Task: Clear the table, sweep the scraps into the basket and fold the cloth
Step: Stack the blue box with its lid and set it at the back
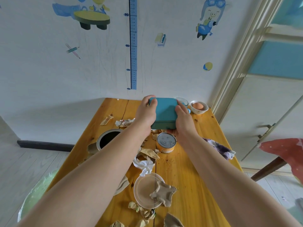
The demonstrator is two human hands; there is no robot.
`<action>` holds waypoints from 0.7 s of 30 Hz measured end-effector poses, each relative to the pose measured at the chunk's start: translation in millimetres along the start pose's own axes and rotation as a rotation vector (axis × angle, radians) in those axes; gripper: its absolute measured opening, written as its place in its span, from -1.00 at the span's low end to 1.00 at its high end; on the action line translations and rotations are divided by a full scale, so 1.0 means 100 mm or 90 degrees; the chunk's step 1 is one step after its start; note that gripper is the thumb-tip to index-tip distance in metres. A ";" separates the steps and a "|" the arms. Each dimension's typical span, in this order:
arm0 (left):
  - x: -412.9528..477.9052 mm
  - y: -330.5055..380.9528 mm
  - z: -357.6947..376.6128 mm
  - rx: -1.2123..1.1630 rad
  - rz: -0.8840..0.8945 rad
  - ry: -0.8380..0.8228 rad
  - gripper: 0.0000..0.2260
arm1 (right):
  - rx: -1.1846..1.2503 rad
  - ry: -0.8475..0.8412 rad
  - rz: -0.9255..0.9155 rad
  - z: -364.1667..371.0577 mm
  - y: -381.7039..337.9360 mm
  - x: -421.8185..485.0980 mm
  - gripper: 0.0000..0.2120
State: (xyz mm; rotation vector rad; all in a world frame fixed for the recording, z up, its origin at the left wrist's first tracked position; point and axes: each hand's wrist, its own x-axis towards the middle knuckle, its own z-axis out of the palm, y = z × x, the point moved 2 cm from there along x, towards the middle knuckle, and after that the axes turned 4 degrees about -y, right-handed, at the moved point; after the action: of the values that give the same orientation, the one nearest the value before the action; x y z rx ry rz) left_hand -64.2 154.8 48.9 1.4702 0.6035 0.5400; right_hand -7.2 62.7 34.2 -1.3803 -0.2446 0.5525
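Finding: the teal rectangular box with rounded corners [164,112] was held over the far end of the yellow wooden tabletop [205,161], its long axis running away from the person and lying squarely between the two hands. The left grip [146,110] was curled round the far left corner. The right grip [182,119] clasped the near right side, with fingers showing beneath the base, so the box appeared raised; this could not be confirmed. Both arms were equally committed.

The round grey-lidded tin [166,142] stood just nearer the person than the box. The crumpled purple-and-white cloth [218,147] lay at the right edge, nearer the right arm. The pale green basket [32,199] sat low to the left, off the tabletop. The brown and white paper scraps [147,154] remained unswept.
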 end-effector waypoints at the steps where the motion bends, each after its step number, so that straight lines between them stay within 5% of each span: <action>1: 0.03 0.00 0.00 0.004 -0.005 -0.002 -0.81 | -0.002 -0.006 0.006 0.00 0.01 0.01 -0.66; 9: 0.47 0.13 -0.20 -0.010 -0.113 -0.001 -0.85 | -0.046 -0.161 0.096 0.07 -0.21 0.31 -0.72; 12: 0.73 0.21 -0.23 -0.044 -0.153 -0.005 -0.81 | -0.020 -0.108 0.073 0.12 -0.32 0.59 -0.68; 21: 1.44 -0.01 -0.16 0.218 -0.233 -0.030 -0.78 | -0.118 -0.008 0.101 0.30 -0.10 1.39 -0.65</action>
State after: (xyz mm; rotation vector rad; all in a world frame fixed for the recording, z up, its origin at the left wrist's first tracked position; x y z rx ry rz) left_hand 31.8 263.4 40.8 1.6358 0.9377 0.1165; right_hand 99.0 158.1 28.1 -1.5862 -0.2013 0.6824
